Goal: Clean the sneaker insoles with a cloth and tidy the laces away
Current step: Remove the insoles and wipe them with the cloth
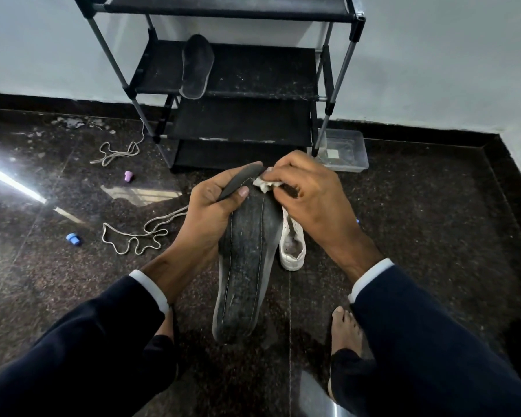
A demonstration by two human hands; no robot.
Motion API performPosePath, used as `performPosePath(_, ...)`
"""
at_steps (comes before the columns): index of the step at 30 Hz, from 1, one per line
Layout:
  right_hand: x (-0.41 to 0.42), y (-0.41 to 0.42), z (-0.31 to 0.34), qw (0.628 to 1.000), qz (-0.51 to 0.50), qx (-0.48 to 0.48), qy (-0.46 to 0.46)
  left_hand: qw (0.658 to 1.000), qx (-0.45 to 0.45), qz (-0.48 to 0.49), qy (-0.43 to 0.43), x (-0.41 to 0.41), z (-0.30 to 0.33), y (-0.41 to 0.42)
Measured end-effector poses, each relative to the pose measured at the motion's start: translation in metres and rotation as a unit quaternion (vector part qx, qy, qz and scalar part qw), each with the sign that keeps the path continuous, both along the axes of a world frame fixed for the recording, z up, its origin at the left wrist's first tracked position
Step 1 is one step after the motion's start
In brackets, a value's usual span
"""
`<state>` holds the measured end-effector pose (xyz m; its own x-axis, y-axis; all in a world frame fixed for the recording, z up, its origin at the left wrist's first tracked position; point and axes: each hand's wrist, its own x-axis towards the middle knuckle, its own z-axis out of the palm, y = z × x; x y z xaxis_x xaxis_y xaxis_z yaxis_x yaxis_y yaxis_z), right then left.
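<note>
My left hand (212, 210) grips a dark grey insole (244, 266) near its far end, bending the tip over. My right hand (309, 197) pinches a small white cloth (265, 184) against that bent tip. A second dark insole (196, 67) lies on the middle shelf of the black shoe rack (253, 73). A white sneaker (292, 245) sits on the floor behind the held insole, partly hidden. One beige lace (139, 233) lies loose on the floor at the left. Another lace (116, 153) lies farther back by the rack's leg.
A clear plastic box (343, 152) stands on the floor at the rack's right foot. A small purple cap (128, 176) and a blue cap (73, 238) lie on the dark speckled floor at left. My bare feet (345, 329) are below the hands.
</note>
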<state>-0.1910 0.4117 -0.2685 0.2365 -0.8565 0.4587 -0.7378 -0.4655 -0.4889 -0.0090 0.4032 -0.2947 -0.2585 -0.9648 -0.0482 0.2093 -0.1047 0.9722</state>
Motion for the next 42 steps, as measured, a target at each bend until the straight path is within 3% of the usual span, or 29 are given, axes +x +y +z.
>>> performPosePath(3, -0.015, -0.006, -0.006, 0.995, -0.061, 0.074, 0.012, 1.0, -0.01, 0.007, 0.008, 0.004, 0.004, -0.001)
performPosePath(6, -0.025, -0.008, -0.001, 0.97, -0.14, 0.148, -0.131, 1.0, -0.008, 0.017, -0.005, 0.005, 0.005, -0.005)
performPosePath(9, -0.017, -0.005, 0.015, 0.956, -0.097, 0.156, -0.229, 0.999, 0.002, 0.035, -0.026, 0.006, 0.0, -0.007)
performPosePath(15, 0.008, 0.003, 0.01, 0.994, -0.005, 0.093, -0.059, 0.998, -0.028, 0.028, -0.041, 0.004, 0.0, -0.006)
performPosePath(19, 0.0, 0.002, 0.004, 0.992, 0.038, 0.12, 0.014, 0.995, -0.047, 0.034, -0.081, 0.003, -0.005, -0.004)
performPosePath(23, -0.014, -0.003, -0.005, 0.969, -0.001, 0.182, 0.167, 0.995, -0.019, 0.085, -0.053, 0.009, -0.002, -0.009)
performPosePath(24, -0.017, -0.003, -0.007, 0.972, -0.021, 0.195, 0.132, 0.995, -0.013, 0.093, -0.039, 0.01, 0.0, -0.011)
performPosePath(26, -0.019, -0.004, -0.004, 0.973, -0.072, 0.217, -0.037, 0.995, -0.004, 0.093, -0.02, 0.012, 0.002, -0.012)
performPosePath(28, -0.018, -0.005, 0.003, 0.947, -0.101, 0.233, -0.195, 0.996, 0.007, 0.082, -0.019, 0.012, 0.001, -0.012)
performPosePath(30, -0.015, -0.007, 0.006, 0.914, -0.09, 0.275, -0.284, 0.997, 0.016, 0.076, -0.02, 0.012, -0.001, -0.012)
performPosePath(32, -0.011, -0.004, 0.005, 0.885, -0.055, 0.345, -0.307, 0.996, 0.027, 0.079, -0.004, 0.012, -0.001, -0.013)
performPosePath(34, -0.003, 0.0, 0.002, 0.879, -0.034, 0.374, -0.293, 0.995, 0.044, 0.086, 0.017, 0.013, 0.0, -0.014)
performPosePath(39, 0.002, -0.004, 0.004, 0.869, -0.067, 0.314, -0.378, 0.989, 0.094, 0.036, 0.106, 0.012, 0.007, -0.012)
performPosePath(42, -0.002, -0.004, 0.007, 0.799, -0.081, 0.32, -0.503, 0.991, 0.094, -0.029, 0.088, 0.008, 0.009, -0.005)
